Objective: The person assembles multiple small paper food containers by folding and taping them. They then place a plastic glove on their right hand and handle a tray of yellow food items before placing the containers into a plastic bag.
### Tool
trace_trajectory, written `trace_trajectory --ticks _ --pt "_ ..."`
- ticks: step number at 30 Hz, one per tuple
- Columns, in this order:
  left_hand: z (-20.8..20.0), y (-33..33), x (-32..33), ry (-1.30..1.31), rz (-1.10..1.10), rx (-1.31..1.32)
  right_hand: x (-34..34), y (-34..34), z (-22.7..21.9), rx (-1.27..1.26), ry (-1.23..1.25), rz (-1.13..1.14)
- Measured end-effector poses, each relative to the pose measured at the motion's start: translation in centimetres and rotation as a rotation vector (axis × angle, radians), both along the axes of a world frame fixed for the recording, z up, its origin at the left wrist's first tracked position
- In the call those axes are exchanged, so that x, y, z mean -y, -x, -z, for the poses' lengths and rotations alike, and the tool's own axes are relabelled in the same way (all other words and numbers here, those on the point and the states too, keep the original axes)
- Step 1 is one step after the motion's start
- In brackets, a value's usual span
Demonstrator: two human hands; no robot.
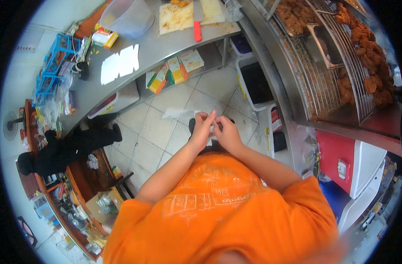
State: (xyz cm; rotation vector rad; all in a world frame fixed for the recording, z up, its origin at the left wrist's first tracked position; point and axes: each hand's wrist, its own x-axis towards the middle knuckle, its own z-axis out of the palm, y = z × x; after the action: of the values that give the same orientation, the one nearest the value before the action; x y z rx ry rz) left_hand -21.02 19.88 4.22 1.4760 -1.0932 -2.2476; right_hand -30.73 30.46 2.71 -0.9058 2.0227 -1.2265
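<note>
clear plastic (pixel 178 113), left hand (pixel 203 130) and right hand (pixel 228 134) pinching it; white tub (pixel 260 106) holds something dark.

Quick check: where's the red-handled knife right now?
In the head view, top centre: the red-handled knife lies on the metal counter, its handle just right of the crumb-covered cutting board.

The worktable (pixel 154 50) stands ahead, bearing a tub (pixel 127 20) left of the cutting boards (pixel 175 21); boxes (pixel 176 70) lie on its lower shelf (pixel 213 61). Food racks (pixel 320 94) stand right. Left hand (pixel 203 130) and right hand (pixel 228 133) meet above floor (pixel 153 127).
</note>
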Motion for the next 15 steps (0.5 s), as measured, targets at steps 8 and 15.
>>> trace_trajectory --ticks 8,15 --pt "-0.8 -9.1 2.8 0.156 -0.024 0.092 3.6 -3.4 -0.1 0.131 -0.010 -0.009" --pt "-3.1 -17.6 0.3 0.231 -0.244 -0.072 4.4 -14.4 -2.7 0.679 0.035 0.164"
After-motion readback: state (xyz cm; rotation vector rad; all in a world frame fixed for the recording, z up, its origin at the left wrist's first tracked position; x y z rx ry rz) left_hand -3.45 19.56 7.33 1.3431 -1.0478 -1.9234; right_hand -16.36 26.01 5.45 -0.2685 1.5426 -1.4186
